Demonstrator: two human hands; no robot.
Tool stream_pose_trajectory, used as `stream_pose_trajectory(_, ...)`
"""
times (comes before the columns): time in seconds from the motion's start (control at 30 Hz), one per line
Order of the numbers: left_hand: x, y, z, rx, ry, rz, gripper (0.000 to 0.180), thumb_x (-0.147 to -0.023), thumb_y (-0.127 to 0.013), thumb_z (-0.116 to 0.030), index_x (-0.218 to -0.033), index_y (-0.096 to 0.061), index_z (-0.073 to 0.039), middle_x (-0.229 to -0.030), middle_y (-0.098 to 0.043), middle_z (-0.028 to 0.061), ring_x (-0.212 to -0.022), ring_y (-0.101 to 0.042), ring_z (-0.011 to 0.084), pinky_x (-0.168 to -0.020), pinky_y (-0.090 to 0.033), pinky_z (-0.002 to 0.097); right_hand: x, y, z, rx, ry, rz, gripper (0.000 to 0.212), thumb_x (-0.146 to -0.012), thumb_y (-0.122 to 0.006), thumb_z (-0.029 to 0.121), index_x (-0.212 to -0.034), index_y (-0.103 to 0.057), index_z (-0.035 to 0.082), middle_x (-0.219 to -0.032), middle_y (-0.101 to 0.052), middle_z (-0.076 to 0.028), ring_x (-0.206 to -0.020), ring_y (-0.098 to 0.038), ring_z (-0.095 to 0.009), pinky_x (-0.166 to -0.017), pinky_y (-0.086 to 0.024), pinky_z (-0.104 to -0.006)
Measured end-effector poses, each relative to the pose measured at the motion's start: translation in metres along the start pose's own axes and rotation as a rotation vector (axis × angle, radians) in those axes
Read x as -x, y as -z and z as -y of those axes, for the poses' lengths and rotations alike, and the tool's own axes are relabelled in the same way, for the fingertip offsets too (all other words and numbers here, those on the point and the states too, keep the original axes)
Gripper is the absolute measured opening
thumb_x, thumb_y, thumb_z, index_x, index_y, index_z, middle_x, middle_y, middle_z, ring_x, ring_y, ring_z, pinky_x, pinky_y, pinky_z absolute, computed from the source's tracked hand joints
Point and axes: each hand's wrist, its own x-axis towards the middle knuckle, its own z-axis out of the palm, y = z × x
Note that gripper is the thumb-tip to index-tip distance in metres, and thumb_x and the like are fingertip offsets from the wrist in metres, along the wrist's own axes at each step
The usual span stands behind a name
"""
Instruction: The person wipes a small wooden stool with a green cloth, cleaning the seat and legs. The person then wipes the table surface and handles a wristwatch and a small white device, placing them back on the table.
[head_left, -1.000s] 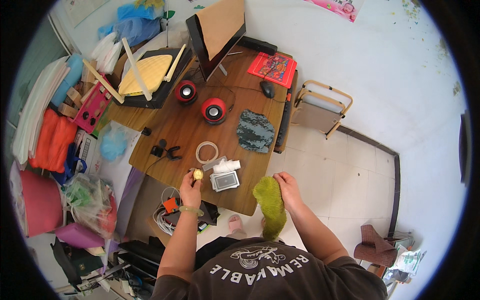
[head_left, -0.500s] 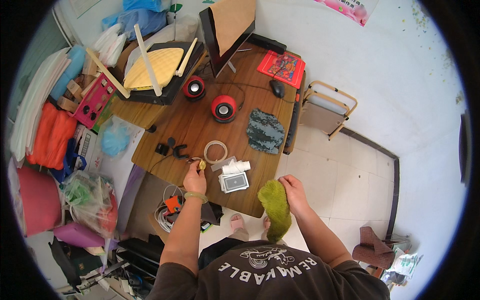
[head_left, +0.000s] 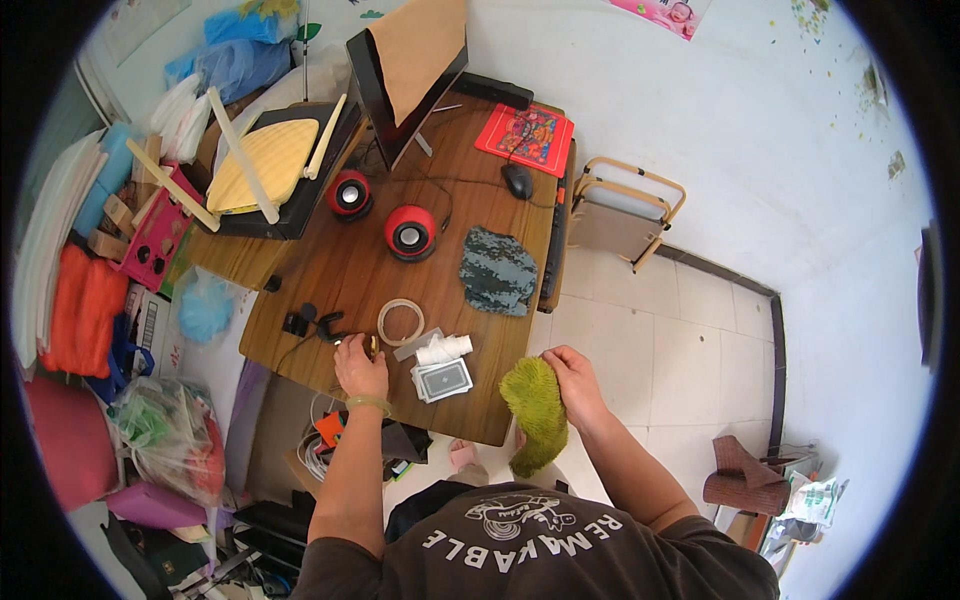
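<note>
My left hand (head_left: 360, 370) is at the table's front left edge, closed on a small gold-coloured round object (head_left: 374, 346) that shows between thumb and fingers; its exact kind is too small to make out. A bangle circles that wrist. To the right, beyond the table's front edge, my right hand (head_left: 572, 378) grips a fluffy green cloth (head_left: 535, 405) by its upper side, and the rest hangs down. Close by my left hand lie a tape roll (head_left: 401, 320), a white roll (head_left: 444, 349), a stack of playing cards (head_left: 442, 381) and small black items (head_left: 328, 325).
The wooden table (head_left: 330, 275) bears red speakers (head_left: 410, 234), a camouflage cloth (head_left: 498, 272), a mouse (head_left: 517, 181) and a monitor (head_left: 408, 75). A yellow router (head_left: 262, 165) stands at the far left. A folding chair (head_left: 620, 230) is beyond the right edge; bags (head_left: 165, 430) crowd the left.
My left hand has moved left with the gold-coloured object, toward the small black items. My right hand still holds the green cloth. The whole view has shifted slightly.
</note>
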Motion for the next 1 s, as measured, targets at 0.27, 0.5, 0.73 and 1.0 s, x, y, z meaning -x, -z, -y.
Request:
stream_pose_trajectory(0.27,-0.007,-0.002,-0.102,0.059,-0.317,0.108,0.061,-0.069,-0.08,-0.019,-0.125,-0.057,-0.01,-0.137,-0.048,0.0147,-0.126,-0.044,0.035,-0.103,-0.036,0.0474,-0.032,0.02,0.013,-0.074,-0.04,0.032,0.019,-0.097,-0.056,0.017,-0.092,-0.063,0.0,-0.081,-0.062,-0.003,-0.074,-0.056,-0.012,-0.069,-0.046,-0.0265)
stream_pose_trajectory(0.5,-0.015,-0.057,-0.194,-0.09,-0.36,0.459,0.077,-0.069,-0.082,-0.032,-0.138,-0.05,-0.015,-0.157,-0.023,0.0135,-0.143,-0.023,0.0323,-0.113,-0.026,0.0488,-0.074,0.06,0.042,-0.167,-0.072,0.09,0.019,-0.099,-0.055,0.017,-0.093,-0.062,0.001,-0.081,-0.062,-0.003,-0.075,-0.056,-0.011,-0.068,-0.046,-0.0258)
stream_pose_trajectory(0.73,-0.034,-0.113,-0.222,-0.19,-0.228,0.509,0.07,-0.071,-0.081,-0.031,-0.133,-0.053,-0.015,-0.158,-0.021,0.0127,-0.146,-0.02,0.0309,-0.111,-0.029,0.0502,-0.115,0.096,0.069,-0.193,-0.109,0.123,0.019,-0.099,-0.053,0.017,-0.092,-0.062,0.001,-0.082,-0.062,-0.002,-0.074,-0.056,-0.01,-0.068,-0.046,-0.0249)
stream_pose_trajectory(1.0,-0.044,-0.155,-0.202,-0.18,-0.215,0.291,0.027,-0.073,-0.072,-0.011,-0.099,-0.063,-0.011,-0.138,-0.049,0.0116,-0.131,-0.043,0.0303,-0.099,-0.042,0.0462,-0.147,0.106,0.086,-0.211,-0.164,0.168,0.019,-0.099,-0.054,0.017,-0.093,-0.062,0.001,-0.082,-0.063,-0.002,-0.074,-0.058,-0.011,-0.067,-0.047,-0.0252)
